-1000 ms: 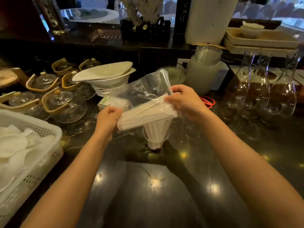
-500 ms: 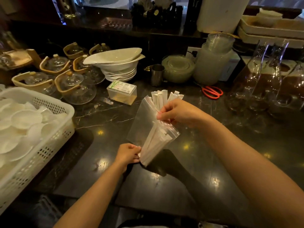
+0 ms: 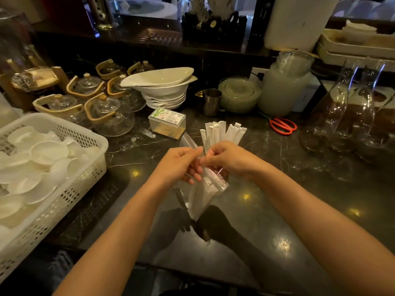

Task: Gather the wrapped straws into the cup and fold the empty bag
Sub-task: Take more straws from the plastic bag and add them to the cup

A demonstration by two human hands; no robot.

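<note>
One wide-angle camera sits on my head, looking forward and down over the dark worktop from its near edge; my forearms fill the close foreground, and its far edge lies toward the top.

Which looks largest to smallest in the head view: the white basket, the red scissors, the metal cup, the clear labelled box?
1. white basket, by far, though it is also nearest the camera
2. clear labelled box
3. red scissors and metal cup: too alike to rank
</note>
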